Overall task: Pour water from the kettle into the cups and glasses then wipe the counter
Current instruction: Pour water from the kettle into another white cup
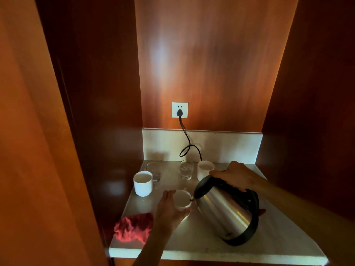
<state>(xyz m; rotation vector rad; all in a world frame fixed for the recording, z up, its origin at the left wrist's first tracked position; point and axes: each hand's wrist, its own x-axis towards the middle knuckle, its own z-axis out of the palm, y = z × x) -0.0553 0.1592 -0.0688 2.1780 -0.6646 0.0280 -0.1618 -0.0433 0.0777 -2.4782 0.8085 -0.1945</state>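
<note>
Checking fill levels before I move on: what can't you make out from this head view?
- Water level in the held cup: too dim; left hand covers its side.
- Right hand grip on the kettle handle: hidden by the kettle body.
- Kettle base: hidden behind the back cup and right hand.

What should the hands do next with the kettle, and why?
Probably keep tipping the kettle a little with the right hand: its spout sits at the rim of the white cup that the left hand steadies.
</note>
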